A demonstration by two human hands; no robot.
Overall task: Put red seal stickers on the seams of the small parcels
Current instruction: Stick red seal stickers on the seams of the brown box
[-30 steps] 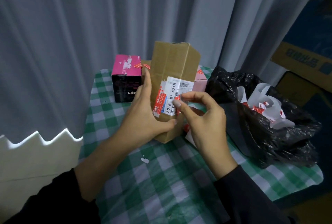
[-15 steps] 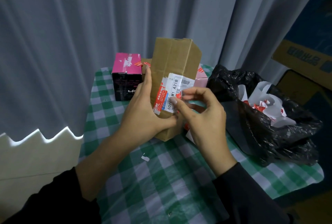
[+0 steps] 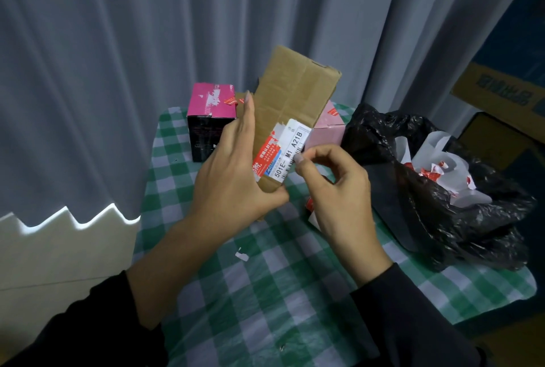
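We're looking at a bare left hand (image 3: 233, 178) and right hand (image 3: 339, 192), arms wearing black long sleeves: left sleeve (image 3: 97, 325) ending mid-forearm, right sleeve (image 3: 413, 316) at wrist.

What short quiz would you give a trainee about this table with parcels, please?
1. True or false: the left hand holds the brown parcel tilted.
2. What lies in the black bag? A: white papers with red scraps. B: green bottles. C: scissors.
3. Fill in: the white label on the parcel reads 501E- M1 ____.
Key: 1 true; 2 A; 3 A21B.
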